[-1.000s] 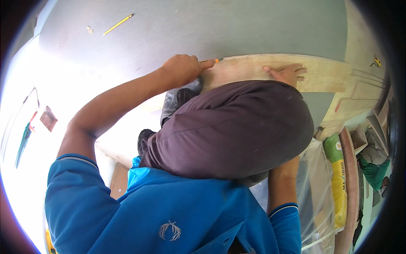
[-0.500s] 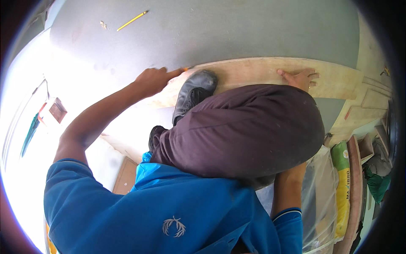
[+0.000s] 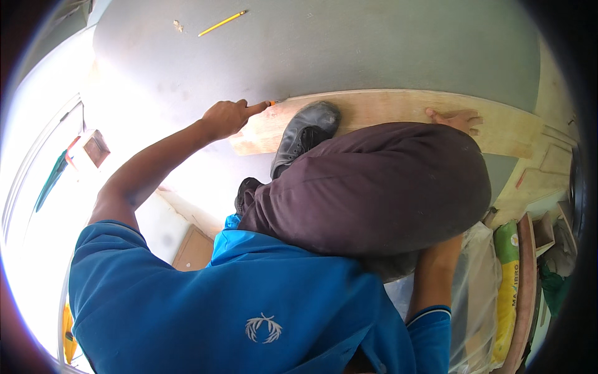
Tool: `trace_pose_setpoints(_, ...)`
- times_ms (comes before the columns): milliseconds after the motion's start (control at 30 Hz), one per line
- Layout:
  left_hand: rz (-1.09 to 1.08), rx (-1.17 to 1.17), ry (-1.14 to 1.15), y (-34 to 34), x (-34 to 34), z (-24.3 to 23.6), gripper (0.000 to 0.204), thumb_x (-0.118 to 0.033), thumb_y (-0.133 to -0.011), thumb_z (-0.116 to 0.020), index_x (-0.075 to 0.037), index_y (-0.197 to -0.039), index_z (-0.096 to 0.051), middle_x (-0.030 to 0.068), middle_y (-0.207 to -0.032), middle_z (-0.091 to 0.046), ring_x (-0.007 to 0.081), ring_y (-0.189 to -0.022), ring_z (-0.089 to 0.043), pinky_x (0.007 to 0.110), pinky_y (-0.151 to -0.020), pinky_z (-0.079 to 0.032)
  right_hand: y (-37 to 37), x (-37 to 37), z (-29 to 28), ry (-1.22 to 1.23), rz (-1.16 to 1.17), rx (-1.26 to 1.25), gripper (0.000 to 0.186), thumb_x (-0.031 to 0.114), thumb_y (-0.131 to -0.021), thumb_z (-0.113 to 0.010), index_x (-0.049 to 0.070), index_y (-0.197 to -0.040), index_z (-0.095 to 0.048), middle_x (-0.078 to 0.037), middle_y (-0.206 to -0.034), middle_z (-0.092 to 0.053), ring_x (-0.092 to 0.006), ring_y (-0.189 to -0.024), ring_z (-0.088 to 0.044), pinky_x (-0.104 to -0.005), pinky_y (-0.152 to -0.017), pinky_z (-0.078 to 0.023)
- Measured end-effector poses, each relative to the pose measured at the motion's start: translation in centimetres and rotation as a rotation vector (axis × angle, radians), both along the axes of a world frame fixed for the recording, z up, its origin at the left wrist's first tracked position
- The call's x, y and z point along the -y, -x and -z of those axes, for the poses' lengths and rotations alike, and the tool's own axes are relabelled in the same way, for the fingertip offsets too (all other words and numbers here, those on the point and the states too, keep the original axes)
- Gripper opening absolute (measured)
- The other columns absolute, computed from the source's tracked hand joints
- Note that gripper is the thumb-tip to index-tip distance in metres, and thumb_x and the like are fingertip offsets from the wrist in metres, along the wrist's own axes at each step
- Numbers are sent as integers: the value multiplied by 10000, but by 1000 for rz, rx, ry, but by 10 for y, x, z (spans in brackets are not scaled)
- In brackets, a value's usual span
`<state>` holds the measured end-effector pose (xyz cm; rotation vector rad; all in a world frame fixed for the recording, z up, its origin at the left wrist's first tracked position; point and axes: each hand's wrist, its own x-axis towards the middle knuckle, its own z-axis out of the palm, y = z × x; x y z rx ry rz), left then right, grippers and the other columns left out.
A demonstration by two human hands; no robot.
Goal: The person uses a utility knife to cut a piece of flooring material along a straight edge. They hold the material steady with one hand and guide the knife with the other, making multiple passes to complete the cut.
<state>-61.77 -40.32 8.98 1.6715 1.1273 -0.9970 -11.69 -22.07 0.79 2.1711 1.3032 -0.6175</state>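
Single head-worn fisheye view, looking steeply down over blue-shirted shoulders and a bent knee onto a grey floor (image 3: 374,43). Close range: torso and knee fill the 6 o'clock half. Plywood plank (image 3: 398,112) curving across 12 to 2 o'clock, straight edges bowed near the rim. Dark vignette around the circular border.

We crouch over a long plywood board (image 3: 386,115) that lies flat on the floor (image 3: 349,50), running left to right ahead of us. Our shoe (image 3: 305,134) stands on the board near its left end, with our bent knee (image 3: 374,187) before it. Our left hand (image 3: 227,117) rests at the board's left end with a pencil (image 3: 274,102) on its far edge; our right hand (image 3: 458,118) lies flat on the board to the right. Another pencil (image 3: 222,23) lies on the floor well behind. Sacks (image 3: 507,287) and boards stand at our right.
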Motion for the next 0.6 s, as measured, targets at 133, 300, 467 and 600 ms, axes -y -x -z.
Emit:
trace_pose_setpoints(133, 22, -26, 2, 2, -5, 4, 648, -151, -1098, -468, -357, -1663, -227, 201, -1091, -679, 331, -817, -744, 468, -739, -633, -3, -5, -4, 8, 8, 23, 1638, 670, -521, -990, -50, -1655, -54, -296, -1740, 58, -568, -1586, -25, -721, -1223, -314)
trace_pose_setpoints(300, -37, -144, 103, 38, 8, -32, 708, -140, -1072, -539, -361, -1679, -249, 178, -1012, -710, 301, -786, -746, 470, -730, -624, -22, 9, 28, -32, 4, 45, 1632, 648, -534, -996, -52, -1656, -39, -292, -1742, 62, -558, -1591, -14, -732, -1225, -295)
trace_pose_setpoints(467, -185, -23, -112, 6, -5, -38, 650, -203, -1103, -516, -381, -1673, -258, 151, -1021, -690, 269, -782, -735, 440, -703, -623, 2, -1, -10, 8, 41, 11, 1623, 642, -555, -991, -54, -1656, -21, -287, -1744, 73, -545, -1596, -1, -757, -1219, -271)
trace_pose_setpoints(600, -104, 80, -135, -26, -18, 4, 614, -241, -1121, -498, -394, -1665, -258, 151, -1043, -677, 267, -783, -727, 415, -696, -621, 5, 3, -6, -2, 33, 5, 1621, 643, -563, -987, -56, -1655, -14, -285, -1744, 81, -541, -1598, 6, -769, -1215, -260)
